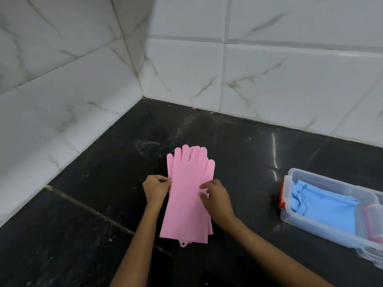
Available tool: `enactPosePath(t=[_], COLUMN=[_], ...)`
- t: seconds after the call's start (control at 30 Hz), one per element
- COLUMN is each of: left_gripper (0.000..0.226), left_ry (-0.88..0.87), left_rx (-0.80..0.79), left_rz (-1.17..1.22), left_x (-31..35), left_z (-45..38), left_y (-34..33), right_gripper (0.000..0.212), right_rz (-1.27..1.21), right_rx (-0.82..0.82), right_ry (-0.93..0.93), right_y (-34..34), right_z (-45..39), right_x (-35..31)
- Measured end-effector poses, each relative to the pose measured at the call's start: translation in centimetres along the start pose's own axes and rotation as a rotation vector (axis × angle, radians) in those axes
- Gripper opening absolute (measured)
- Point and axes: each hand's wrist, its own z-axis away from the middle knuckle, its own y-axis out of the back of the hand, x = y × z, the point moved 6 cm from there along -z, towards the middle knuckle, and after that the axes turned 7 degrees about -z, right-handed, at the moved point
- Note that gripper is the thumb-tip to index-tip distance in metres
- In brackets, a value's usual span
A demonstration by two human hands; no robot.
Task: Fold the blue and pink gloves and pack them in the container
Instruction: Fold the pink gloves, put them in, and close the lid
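Note:
Two pink gloves (186, 193) lie stacked flat on the black counter (83, 214), fingers pointing away from me, cuffs toward me. My left hand (156, 188) pinches the left edge of the stack at mid-length. My right hand (215, 196) rests on the right edge, fingertips on the pink gloves. The folded blue gloves (325, 206) lie inside the clear plastic container (306, 230) at the right.
White marble-pattern tiled walls (186, 69) meet in a corner behind the gloves. The container has a red latch (281, 197) on its left end, and its clear lid (371, 257) lies by its near right side. A seam crosses the counter at the left.

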Motion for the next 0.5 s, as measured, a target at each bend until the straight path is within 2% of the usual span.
enactPosePath(t=[0.13,0.27,0.5], left_gripper=[0.018,0.019,0.016], left_ry=[-0.069,0.0,0.008], left_rx=[0.047,0.045,0.045], left_rz=[-0.071,-0.108,-0.014], left_x=[0.6,0.8,0.5], left_z=[0.1,-0.2,-0.8], left_y=[-0.3,-0.9,-1.0], right_gripper=[0.027,0.042,0.034], right_rz=[0.024,-0.085,-0.221], right_rx=[0.047,0.093,0.163], right_ry=[-0.146,-0.215,-0.258], right_y=[0.7,0.3,1.0], right_z=[-2.2,-4.3,-5.1], right_x=[2.6,2.3,2.9])
